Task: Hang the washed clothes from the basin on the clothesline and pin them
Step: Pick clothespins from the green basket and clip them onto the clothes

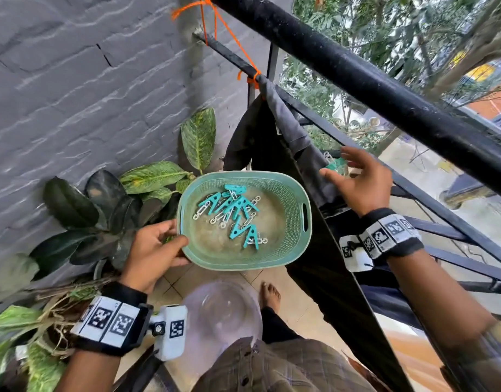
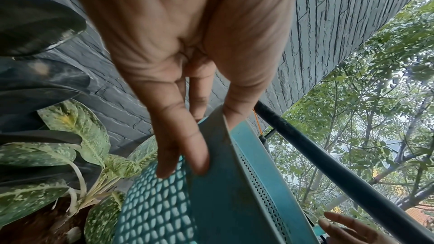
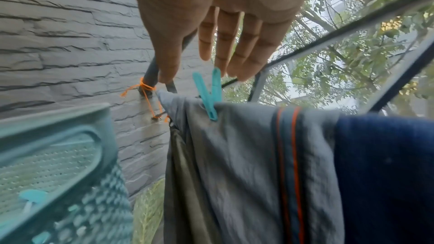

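My left hand (image 1: 173,241) grips the left rim of a green plastic basket (image 1: 289,193), thumb inside and fingers under the edge (image 2: 183,155). Several teal clothespins (image 1: 232,210) lie loose in the basket. A grey garment (image 3: 234,155) hangs over the line by the railing, and a teal clothespin (image 3: 211,96) is clipped on its top edge. My right hand (image 1: 340,165) hovers open just above that pin with straight fingers (image 3: 234,44), holding nothing. A navy garment (image 3: 385,173) hangs to the right of the grey one. A clear basin (image 1: 224,309) stands on the floor by my foot.
A thick black railing bar (image 1: 385,89) runs diagonally above the line. Orange cord (image 1: 215,24) is tied at the wall end. Potted plants (image 1: 108,205) crowd the left against the grey stone wall (image 1: 74,94). Trees show beyond the railing.
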Demonstrator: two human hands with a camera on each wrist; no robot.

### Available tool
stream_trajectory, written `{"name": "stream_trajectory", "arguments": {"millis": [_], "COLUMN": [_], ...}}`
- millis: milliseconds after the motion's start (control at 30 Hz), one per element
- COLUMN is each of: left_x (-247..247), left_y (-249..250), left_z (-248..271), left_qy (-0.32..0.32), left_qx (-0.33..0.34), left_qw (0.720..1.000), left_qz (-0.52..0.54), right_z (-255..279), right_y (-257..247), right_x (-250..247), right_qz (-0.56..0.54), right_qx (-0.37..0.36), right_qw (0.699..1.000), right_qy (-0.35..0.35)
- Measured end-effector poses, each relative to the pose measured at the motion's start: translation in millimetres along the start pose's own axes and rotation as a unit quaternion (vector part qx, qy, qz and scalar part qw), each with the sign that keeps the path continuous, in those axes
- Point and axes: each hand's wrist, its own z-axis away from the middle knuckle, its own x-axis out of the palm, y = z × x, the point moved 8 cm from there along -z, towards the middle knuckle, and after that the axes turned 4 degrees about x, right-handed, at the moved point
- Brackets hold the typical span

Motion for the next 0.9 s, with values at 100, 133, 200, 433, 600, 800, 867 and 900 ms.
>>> {"name": "stream_trajectory", "arguments": {"millis": [100,133,200,433,600,800,867,900], "left_x": [-3,-5,-7,-10,-19,-42,-50,-55], "left_y": [-3,-5,-6,-18,-47,-75,-78,-80], "left_z": [8,12,20,55,82,128,147,157], "left_qy": [-0.004,-0.006,-0.008,-0.021,-0.032,-0.054,-0.059,-0.059], "left_qx": [0.005,0.005,0.008,0.018,0.016,0.023,0.035,0.038], "left_qw": [1.000,1.000,1.000,1.000,0.999,0.997,0.997,0.996], "left_qz": [0.000,-0.001,0.002,0.010,-0.023,-0.041,-0.048,-0.047], "right_z": [16,22,37,138,208,273,296,308], "right_y": [-22,-31,-49,-126,-145,-145,-143,-144], "right_x": [-14,-16,-11,69,122,145,148,150], "right_qz": [0.044,0.047,0.037,0.181,0.267,0.392,0.418,0.427], "right_qx": [-0.036,-0.048,-0.062,-0.206,-0.267,-0.334,-0.350,-0.358], "right_qw": [0.998,0.997,0.997,0.926,0.848,0.759,0.735,0.727], "right_qy": [0.029,0.031,0.001,-0.258,-0.372,-0.399,-0.402,-0.402]}}
